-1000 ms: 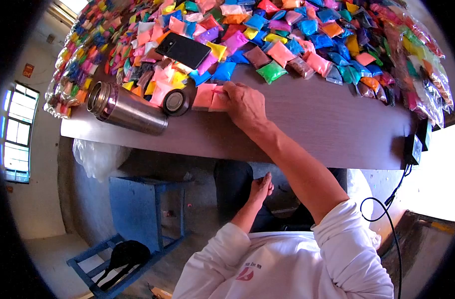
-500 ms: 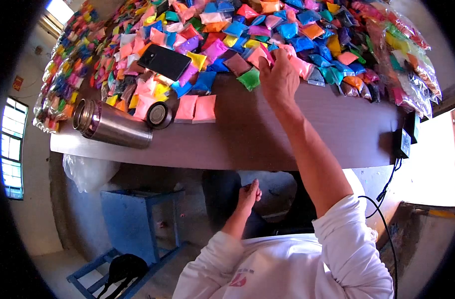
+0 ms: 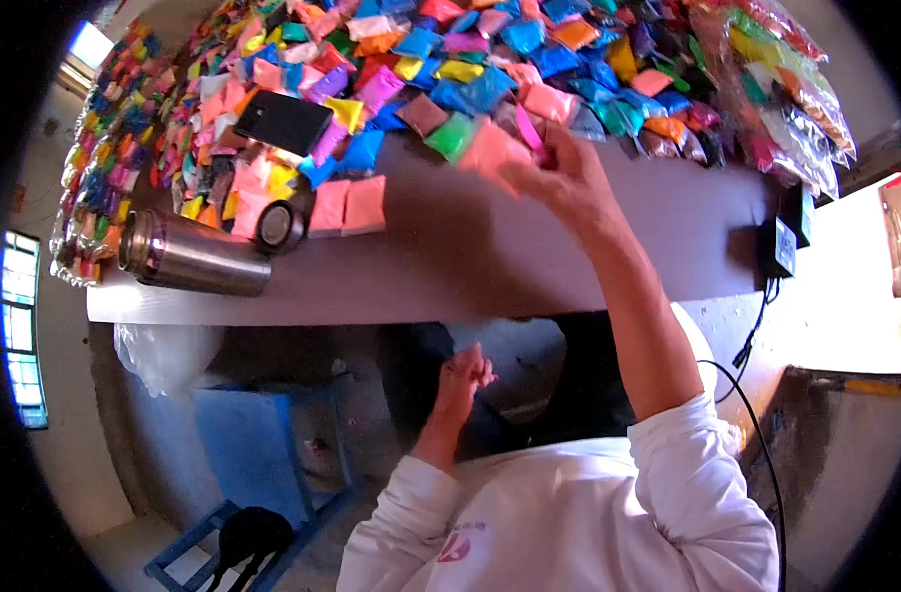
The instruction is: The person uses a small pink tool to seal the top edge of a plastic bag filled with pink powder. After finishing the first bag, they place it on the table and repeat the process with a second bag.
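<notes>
My right hand [image 3: 569,183] is above the near edge of the packet pile, its thumb and fingers closed on a salmon-pink packet [image 3: 496,155]. The packet is slightly blurred and overlaps a green packet [image 3: 450,136] in this view. A magenta strip [image 3: 528,128] shows beside my fingers. Below the table edge, my left hand [image 3: 464,375] hovers over my lap, fingers loosely bent and a little apart, with nothing visible in it. Two salmon-pink packets [image 3: 348,205] lie side by side on the table [image 3: 450,266], left of my right hand.
Many colourful packets [image 3: 524,37] cover the far side, with a black phone [image 3: 284,122] on top. A steel flask [image 3: 196,255] lies on its side by its lid [image 3: 280,227]. Black adapters [image 3: 778,247] with cables sit at the right edge. A blue stool [image 3: 238,434] stands below left.
My right hand has drawn back from the pile toward me, bringing a salmon-pink packet out. My left hand's fingers have loosened slightly. The view has shifted a little.
</notes>
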Demonstrator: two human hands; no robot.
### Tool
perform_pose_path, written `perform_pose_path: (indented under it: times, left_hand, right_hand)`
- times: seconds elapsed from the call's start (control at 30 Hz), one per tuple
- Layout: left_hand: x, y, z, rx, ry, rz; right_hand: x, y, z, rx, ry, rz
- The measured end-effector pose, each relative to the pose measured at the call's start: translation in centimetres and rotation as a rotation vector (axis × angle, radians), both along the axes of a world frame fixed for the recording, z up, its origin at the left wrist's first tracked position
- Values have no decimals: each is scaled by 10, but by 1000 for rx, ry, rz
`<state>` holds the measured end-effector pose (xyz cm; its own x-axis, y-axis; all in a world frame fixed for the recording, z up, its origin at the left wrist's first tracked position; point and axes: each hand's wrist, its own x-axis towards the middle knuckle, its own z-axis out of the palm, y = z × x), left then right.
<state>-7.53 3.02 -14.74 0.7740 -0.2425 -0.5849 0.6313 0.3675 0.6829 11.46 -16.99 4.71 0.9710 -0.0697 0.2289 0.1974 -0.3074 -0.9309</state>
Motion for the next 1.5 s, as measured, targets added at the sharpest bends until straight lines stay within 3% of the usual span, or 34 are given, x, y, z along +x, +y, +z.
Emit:
perform_pose_path:
  times: [0.03, 0.07, 0.13, 0.27, 0.4, 0.47, 0.6, 0.77, 0.9, 1.17, 1.4, 1.5]
  left_hand:
    - [-2, 1, 5, -61, -40, 2]
    - [-1, 2, 10, -105, -34, -34]
    - [-5, -1, 21, -161, -88, -54]
    - [-14, -10, 55, -154, -296, -185]
    - [-28, -24, 74, -46, -341, -292]
    - [-32, -34, 84, 78, -453, -454]
    - [-27, -47, 117, 277, -514, -390]
    - [-35, -49, 114, 389, -553, -369]
    - [-45, -45, 109, 294, -494, -406]
    - [-46, -44, 125, 257, -541, -431]
    - [-48, -51, 123, 243, -564, -419]
    - [-50, -51, 126, 298, -575, -452]
  right_hand:
    - [-28, -1, 2, 234, 115, 101]
    - [-53, -4, 0, 229, 140, 89]
    - [-102, -11, -7, 573, 346, 250]
    - [-168, -25, -42, 613, 422, 274]
    - [-202, -32, -54, 601, 609, 251]
    - [-207, -29, -60, 725, 623, 322]
    - [-213, -26, -57, 1015, 617, 290]
    - [-237, 0, -79, 977, 567, 85]
    - [-236, -12, -80, 1099, 568, 186]
    - [-228, -32, -69, 894, 387, 454]
    - [-233, -20, -67, 917, 391, 244]
    - [-234, -25, -77, 858, 404, 299]
